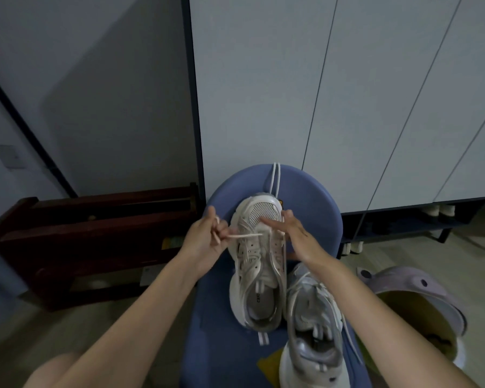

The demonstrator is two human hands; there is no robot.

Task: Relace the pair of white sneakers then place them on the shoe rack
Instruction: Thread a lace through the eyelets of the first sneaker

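Here two sneakers [256,256] on one stool [314,191]; left grip [205,236] pinches lace [247,235], right grip [291,228] lies flat

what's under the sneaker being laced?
The sneaker rests on a blue padded seat; a lace loop trails past its toe. The seat directly beneath is covered by the sole.

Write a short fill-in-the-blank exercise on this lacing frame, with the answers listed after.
1. The left hand pinches a white ____.
2. Both sneakers rest on a ____ stool.
3. The right hand lays its fingers on the far sneaker near its ____.
4. The dark wooden rack stands to the ____ of the stool.

Answers: lace; blue; toe; left
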